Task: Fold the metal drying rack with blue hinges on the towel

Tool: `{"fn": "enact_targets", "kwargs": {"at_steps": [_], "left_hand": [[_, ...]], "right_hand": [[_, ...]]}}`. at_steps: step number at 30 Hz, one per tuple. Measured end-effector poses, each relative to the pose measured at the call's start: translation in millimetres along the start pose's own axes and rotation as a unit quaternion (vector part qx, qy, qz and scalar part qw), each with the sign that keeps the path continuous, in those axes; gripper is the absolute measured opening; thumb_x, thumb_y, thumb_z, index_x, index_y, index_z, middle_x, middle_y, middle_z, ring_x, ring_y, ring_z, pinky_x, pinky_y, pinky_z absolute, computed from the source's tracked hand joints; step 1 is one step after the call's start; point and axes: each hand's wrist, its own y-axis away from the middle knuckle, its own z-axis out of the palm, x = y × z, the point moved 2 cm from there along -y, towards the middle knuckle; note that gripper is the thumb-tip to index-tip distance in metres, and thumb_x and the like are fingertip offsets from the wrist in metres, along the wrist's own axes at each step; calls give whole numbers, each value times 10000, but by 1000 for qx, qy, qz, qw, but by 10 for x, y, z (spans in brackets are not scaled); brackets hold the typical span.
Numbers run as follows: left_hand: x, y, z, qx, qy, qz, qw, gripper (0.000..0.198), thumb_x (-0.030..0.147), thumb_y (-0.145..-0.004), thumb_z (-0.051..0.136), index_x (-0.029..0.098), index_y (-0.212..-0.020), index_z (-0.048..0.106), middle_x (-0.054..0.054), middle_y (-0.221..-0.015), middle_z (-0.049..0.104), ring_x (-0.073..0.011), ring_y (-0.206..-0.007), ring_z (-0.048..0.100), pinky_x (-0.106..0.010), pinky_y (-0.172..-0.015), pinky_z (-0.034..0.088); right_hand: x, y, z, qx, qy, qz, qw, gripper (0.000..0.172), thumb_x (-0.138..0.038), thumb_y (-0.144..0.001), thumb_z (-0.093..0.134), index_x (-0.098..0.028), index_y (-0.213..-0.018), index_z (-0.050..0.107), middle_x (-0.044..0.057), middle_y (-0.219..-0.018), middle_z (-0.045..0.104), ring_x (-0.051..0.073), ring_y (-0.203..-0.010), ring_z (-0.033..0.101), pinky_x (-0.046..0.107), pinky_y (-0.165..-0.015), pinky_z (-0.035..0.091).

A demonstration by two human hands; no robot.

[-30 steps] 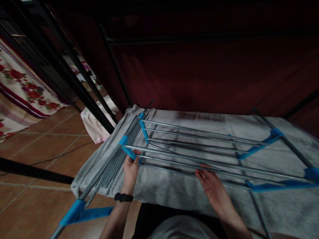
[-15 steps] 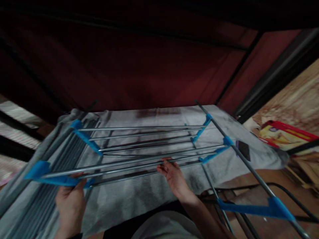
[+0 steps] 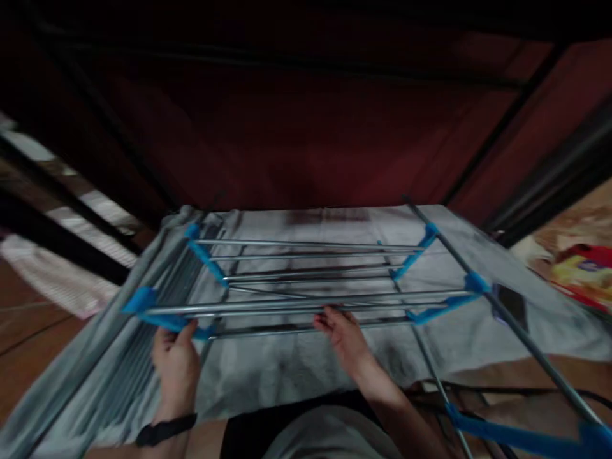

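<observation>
A metal rack with blue plastic brackets lies on a grey-white cloth (image 3: 268,376) in front of me. My left hand (image 3: 176,366) is closed round the near left blue bracket (image 3: 143,303), its thumb along the lower edge. My right hand (image 3: 344,338) holds a thin metal rod (image 3: 282,312) near its middle, fingertips bent round it; the exact grip is partly hidden. Several rods run crosswise between the left and right brackets. On the right, the near bracket (image 3: 475,284) sits on a long side tube (image 3: 511,325). Another blue bracket (image 3: 516,437) shows at the lower right.
Several loose grey tubes (image 3: 138,350) lie side by side on the cloth at the left. A dark phone (image 3: 510,307) rests right of the side tube. A red and yellow package (image 3: 586,274) is at the far right. Behind stands a dark red panel (image 3: 306,146).
The view has turned left, so rack and hands appear farther right. The left bracket and my left hand sit higher in the picture. Both hands keep their holds.
</observation>
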Motion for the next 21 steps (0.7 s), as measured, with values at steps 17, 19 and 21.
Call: {"fn": "enact_targets", "kwargs": {"at_steps": [17,19,21], "left_hand": [[256,84,31,18,44,11,999,157,247,-701,671,192,-827,594,29,-777,572,-137,-724,501,-246,-740,416],[265,88,45,22,36,7,999,153,245,-701,657,195,-831,593,29,-768,558,-144,-730,503,-250,-748,422],[270,88,58,26,36,10,999,168,245,-699,650,196,-850,592,24,-787,563,-151,-760,518,-259,-783,429]], "right_hand": [[10,-14,-89,15,27,3,1000,140,-307,-647,864,-246,-716,759,-12,-713,741,183,-774,726,352,-820,602],[8,-16,-102,16,21,8,1000,133,-295,-648,864,-251,-713,757,-15,-704,738,187,-773,728,352,-811,605],[17,-15,-103,13,12,11,1000,136,-288,-645,866,-254,-710,753,-18,-710,739,189,-776,730,348,-799,608]]}}
